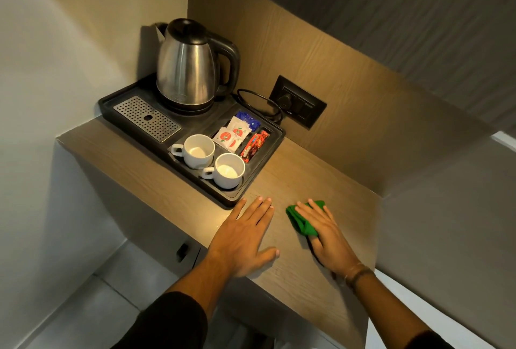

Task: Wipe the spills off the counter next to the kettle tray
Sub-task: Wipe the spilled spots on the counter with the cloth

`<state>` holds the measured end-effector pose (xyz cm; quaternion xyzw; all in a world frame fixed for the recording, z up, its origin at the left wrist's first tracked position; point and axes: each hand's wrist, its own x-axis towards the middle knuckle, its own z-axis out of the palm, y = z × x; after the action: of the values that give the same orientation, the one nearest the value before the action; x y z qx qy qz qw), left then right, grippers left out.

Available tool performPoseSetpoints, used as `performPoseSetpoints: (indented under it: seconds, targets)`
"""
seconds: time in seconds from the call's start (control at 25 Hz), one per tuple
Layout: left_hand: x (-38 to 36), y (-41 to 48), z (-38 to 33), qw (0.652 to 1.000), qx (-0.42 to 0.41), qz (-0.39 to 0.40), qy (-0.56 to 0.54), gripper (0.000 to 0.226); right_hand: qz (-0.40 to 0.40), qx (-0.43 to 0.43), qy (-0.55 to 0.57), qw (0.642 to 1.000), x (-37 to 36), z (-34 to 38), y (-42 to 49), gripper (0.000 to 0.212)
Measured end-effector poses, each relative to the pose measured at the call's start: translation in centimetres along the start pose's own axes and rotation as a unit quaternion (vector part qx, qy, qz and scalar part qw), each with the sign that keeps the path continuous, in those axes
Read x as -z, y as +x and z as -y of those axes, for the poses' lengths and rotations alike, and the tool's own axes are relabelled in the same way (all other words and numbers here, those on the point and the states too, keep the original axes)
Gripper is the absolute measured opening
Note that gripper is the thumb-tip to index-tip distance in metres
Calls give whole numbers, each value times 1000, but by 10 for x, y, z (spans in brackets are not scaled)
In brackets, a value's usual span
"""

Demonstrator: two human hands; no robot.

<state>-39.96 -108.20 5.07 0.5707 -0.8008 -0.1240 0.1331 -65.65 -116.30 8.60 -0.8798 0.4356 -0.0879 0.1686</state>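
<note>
Head view: I logged one frame, looking down on the counter (293, 181).
Kettle tray (252, 181): black, sat at the counter's far-left corner, against the wall.
On tray: steel kettle (185, 69) at the back; two white cups (199, 150) at the front edge; sachets (237, 132) in the right compartment.
Cloth (303, 220): green, bunched, lay on the counter near the front edge, just right of the tray.
Right hand (326, 232): pressed flat on the cloth, fingers extended, not curled round it.
Left hand (245, 237): palm down, fingers spread, empty, on the counter beside the tray's front-right corner.
Spills: I could not make any out.
Socket (297, 102): on the back panel, plug in.
</note>
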Motion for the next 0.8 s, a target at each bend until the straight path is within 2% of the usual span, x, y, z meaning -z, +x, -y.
performPoseSetpoints:
  seconds: [0.08,0.2,0.44,0.56,0.64,0.8]
  targets:
    - [0,0,1,1000,1,0,0,95,-23,-57,15,998,3,7,34,83]
    - [-1,1,1,1000,0,0,-1,95,-27,-54,24,998,4,19,78,81]
    - [1,0,-1,1000,0,1,0,94,32,56,-46,997,21,39,124,56]
    - [3,1,-2,1000,4,1,1,93,83,145,-99,981,17,55,128,43]
    - [4,1,-3,1000,4,-1,-2,93,93,173,-132,972,19,57,130,41]
    - [4,0,-3,1000,2,6,-5,94,74,105,-143,981,31,53,137,48]
